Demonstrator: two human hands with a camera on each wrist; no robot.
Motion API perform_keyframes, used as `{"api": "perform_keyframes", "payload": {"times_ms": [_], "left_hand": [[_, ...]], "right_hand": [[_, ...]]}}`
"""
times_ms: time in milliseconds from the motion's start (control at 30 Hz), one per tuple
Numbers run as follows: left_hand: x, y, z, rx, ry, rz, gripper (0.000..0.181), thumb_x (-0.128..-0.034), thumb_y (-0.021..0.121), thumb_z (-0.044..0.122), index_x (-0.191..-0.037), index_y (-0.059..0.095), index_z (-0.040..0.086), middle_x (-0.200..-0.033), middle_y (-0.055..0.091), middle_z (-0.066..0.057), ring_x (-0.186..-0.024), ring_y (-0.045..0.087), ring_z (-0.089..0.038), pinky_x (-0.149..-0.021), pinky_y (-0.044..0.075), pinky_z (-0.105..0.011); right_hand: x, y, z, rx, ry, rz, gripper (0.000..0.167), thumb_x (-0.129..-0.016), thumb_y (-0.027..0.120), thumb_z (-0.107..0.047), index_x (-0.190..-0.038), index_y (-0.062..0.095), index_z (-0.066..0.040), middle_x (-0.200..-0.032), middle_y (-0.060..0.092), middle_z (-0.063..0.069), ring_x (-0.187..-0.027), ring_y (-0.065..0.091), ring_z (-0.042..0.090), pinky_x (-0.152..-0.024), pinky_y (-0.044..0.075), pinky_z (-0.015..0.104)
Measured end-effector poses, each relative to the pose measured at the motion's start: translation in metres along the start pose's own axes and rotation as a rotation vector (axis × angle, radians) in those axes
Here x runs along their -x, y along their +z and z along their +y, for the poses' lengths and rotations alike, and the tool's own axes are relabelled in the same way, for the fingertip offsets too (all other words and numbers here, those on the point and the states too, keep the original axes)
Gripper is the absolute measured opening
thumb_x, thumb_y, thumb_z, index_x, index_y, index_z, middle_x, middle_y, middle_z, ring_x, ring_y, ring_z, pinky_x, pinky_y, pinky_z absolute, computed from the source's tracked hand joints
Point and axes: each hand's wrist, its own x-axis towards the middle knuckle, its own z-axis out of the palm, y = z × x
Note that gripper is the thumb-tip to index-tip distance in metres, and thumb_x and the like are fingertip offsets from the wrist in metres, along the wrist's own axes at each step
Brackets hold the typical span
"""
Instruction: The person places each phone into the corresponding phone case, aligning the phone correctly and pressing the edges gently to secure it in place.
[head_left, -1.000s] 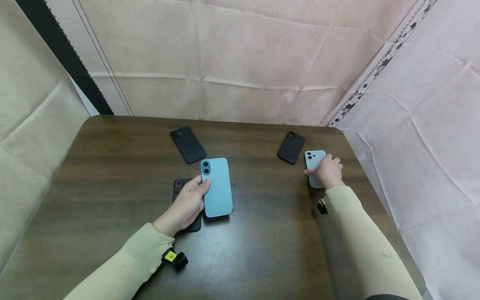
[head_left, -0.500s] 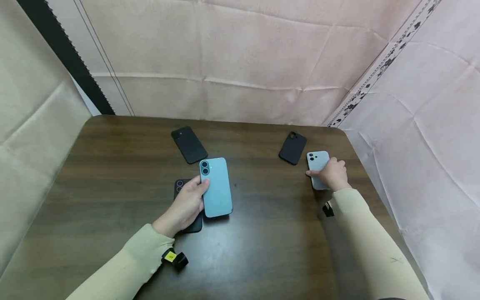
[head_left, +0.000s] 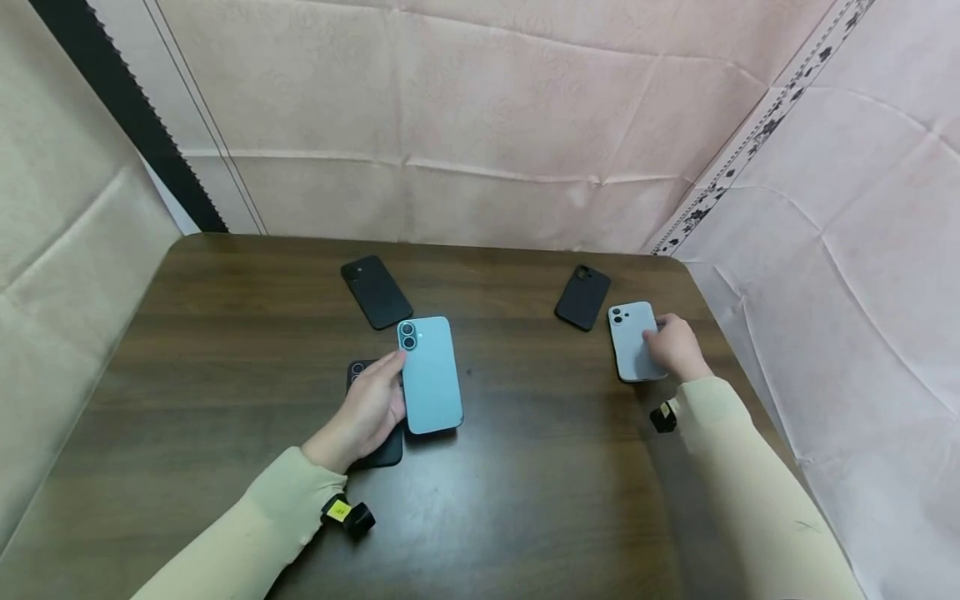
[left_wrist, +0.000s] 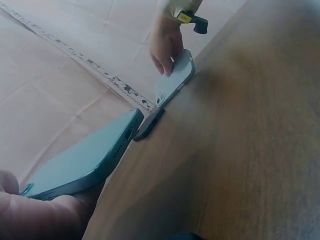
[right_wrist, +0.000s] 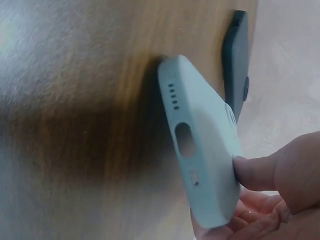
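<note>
1. The left hand [head_left: 372, 404] grasps a teal smartphone [head_left: 432, 375] along its left long edge, holding it above the table [head_left: 517, 508] with its two-lens back facing up.
2. The right hand [head_left: 679, 347] pinches a pale blue phone case [head_left: 633, 342] by its right long edge; the right wrist view shows the thumb on the back and fingers around the side. The case tilts, with a shadow beside it; whether any edge touches the table I cannot tell, nor whether a phone sits inside.
3. The key relation: the pale blue case lies directly left of the right grip, at the table's right side, and well apart from the left hand. Its long axis runs away from the person, camera end far, leaning slightly left, nearly parallel to the teal smartphone's.
4. A black phone case [head_left: 582, 297] lies just beyond and left of the pale blue one, its far end leaning right.
5. Partly hidden beneath the left hand is a dark phone [head_left: 387, 452]; another black phone [head_left: 377, 292] lies beyond it, its far end leaning left.
</note>
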Motion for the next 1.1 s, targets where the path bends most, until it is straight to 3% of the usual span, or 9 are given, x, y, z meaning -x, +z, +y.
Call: {"api": "perform_keyframes", "payload": {"times_ms": [133,433,633,767,1100], "left_hand": [[0.0,-0.001,0.0,0.034,0.017,-0.007,0.056,-0.108,0.021,0.029,-0.154,-0.001,0.007,-0.161,0.008,-0.01,-0.145,0.011,-0.024,-0.113,0.021,-0.045],[0.0,0.0,0.0,0.007,0.019,-0.002,0.056,-0.1079,0.021,0.027,-0.154,-0.004,0.006,-0.16,0.008,-0.014,-0.144,0.013,-0.029,-0.112,0.022,-0.049],[0.002,-0.001,0.0,-0.03,0.014,0.0,0.055,-0.108,0.021,0.025,-0.154,-0.002,0.006,-0.16,0.009,-0.012,-0.145,0.013,-0.028,-0.111,0.023,-0.048],[0.004,0.001,0.0,-0.052,0.015,0.0,0.057,-0.108,0.021,0.026,-0.154,-0.006,0.006,-0.161,0.002,-0.011,-0.145,0.005,-0.028,-0.112,0.02,-0.047],[0.007,-0.002,-0.001,-0.056,0.032,-0.022,0.058,-0.1081,0.022,0.029,-0.154,-0.007,0.009,-0.161,0.002,-0.008,-0.146,0.003,-0.024,-0.113,0.018,-0.044]], "right_hand": [[0.0,-0.001,0.0,-0.094,0.027,-0.021,0.046,-0.102,0.042,-0.017,-0.139,0.038,0.01,-0.134,0.044,0.032,-0.12,0.046,0.041,-0.095,0.044,0.054],[0.002,0.008,-0.004,-0.257,0.028,-0.019,0.046,-0.102,0.044,-0.02,-0.142,0.039,0.003,-0.136,0.045,0.026,-0.119,0.046,0.036,-0.097,0.043,0.051],[0.007,0.017,-0.023,-0.337,-0.004,-0.058,0.048,-0.103,0.045,-0.024,-0.145,0.037,-0.003,-0.142,0.041,0.024,-0.126,0.042,0.037,-0.099,0.041,0.053],[0.013,0.028,-0.037,-0.386,-0.03,-0.094,0.047,-0.103,0.046,-0.025,-0.145,0.038,-0.006,-0.143,0.041,0.023,-0.127,0.042,0.035,-0.1,0.04,0.052],[0.037,0.064,-0.081,-0.573,-0.124,-0.175,0.042,-0.103,0.049,-0.021,-0.143,0.041,-0.01,-0.125,0.056,0.018,-0.114,0.053,0.027,-0.093,0.046,0.043]]}}
